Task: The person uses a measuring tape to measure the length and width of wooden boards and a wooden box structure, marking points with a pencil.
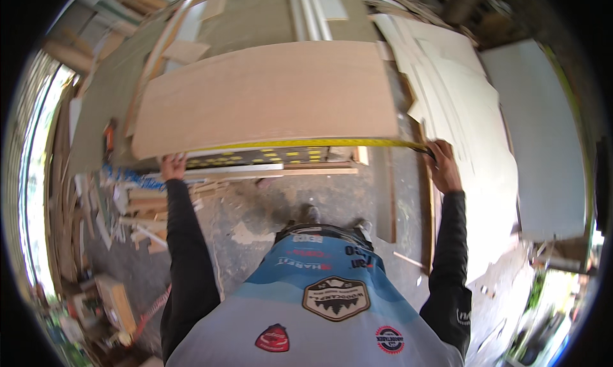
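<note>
– Cluttered workshop, with offcuts (150, 214) heaped on the concrete floor (306, 191) at the left of the frame. Where to look first?

– At the centre: a yellow tape measure (319, 142), drawn along the lower edge of a big brown board (268, 92). More strips of wood (319, 171) just below.

– What could go wrong from here?

– Probably a slip at the left end, from a loose hold, and so a false reading. Also possible: a twist or sag past the board's lower right corner, for lack of any wood behind that stretch. Perhaps a nudged board too, from pressing hard on the corner.

– And the hands?

– Set wide apart. Left hand (173, 166) at the board's lower left corner, fingers against the edge; pinching the tape's tip or only touching wood, cannot tell. Right hand (445, 167) curled round the tape's dark end, in front of a pale sheet (472, 124) at the right.

– Arms?

– Stretched forward from the lower edge, dark sleeves (190, 239) down to the wrists; left forearm leaning slightly outward, right one nearly upright in the frame.
</note>
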Available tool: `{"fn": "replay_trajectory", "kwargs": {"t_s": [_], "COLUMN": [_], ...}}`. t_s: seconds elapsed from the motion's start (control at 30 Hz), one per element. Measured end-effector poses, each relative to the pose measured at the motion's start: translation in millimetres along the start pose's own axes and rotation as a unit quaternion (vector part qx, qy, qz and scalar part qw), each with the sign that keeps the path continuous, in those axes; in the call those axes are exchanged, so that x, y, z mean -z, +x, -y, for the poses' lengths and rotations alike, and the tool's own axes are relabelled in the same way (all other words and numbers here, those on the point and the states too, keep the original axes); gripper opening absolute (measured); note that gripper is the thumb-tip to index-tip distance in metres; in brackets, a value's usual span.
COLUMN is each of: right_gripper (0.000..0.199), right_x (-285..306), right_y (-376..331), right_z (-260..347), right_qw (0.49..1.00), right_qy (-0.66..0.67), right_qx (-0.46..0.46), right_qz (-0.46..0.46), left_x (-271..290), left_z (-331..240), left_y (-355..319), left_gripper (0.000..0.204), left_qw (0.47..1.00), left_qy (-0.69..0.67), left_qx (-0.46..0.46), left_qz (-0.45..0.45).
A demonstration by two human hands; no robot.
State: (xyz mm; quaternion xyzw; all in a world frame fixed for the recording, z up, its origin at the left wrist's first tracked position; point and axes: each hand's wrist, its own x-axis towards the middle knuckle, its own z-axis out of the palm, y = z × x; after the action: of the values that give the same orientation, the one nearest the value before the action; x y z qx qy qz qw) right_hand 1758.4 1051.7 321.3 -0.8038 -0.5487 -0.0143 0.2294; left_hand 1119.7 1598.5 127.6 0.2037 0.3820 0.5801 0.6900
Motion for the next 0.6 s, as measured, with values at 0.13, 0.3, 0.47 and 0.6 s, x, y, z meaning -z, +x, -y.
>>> {"fn": "replay_trajectory", "kwargs": {"t_s": [0.13,0.3,0.47,0.6], "right_gripper": [0.037,0.032,0.033,0.033], "right_x": [-8.6,-10.4,-20.7,-22.1], "right_y": [11.3,5.1,0.2,9.4], "right_z": [3.7,-2.9,-6.0,-0.9], "right_qw": [0.999,0.999,0.998,0.997], "right_qy": [0.018,-0.03,-0.032,-0.034], "right_qx": [0.017,0.009,0.014,0.015], "right_qz": [-0.024,-0.035,-0.055,-0.063], "left_x": [49.9,-18.2,-65.7,-45.7], "left_z": [-62.4,-19.7,-12.6,-30.1], "left_y": [24.1,0.0,-34.3,-24.0], "left_gripper": [0.016,0.023,0.038,0.03], "left_qw": [0.96,0.999,0.996,0.997], "left_qy": [-0.063,-0.025,-0.015,-0.017], "left_qx": [-0.001,0.0,-0.006,-0.004], "left_qz": [0.274,-0.028,-0.086,-0.079]}}
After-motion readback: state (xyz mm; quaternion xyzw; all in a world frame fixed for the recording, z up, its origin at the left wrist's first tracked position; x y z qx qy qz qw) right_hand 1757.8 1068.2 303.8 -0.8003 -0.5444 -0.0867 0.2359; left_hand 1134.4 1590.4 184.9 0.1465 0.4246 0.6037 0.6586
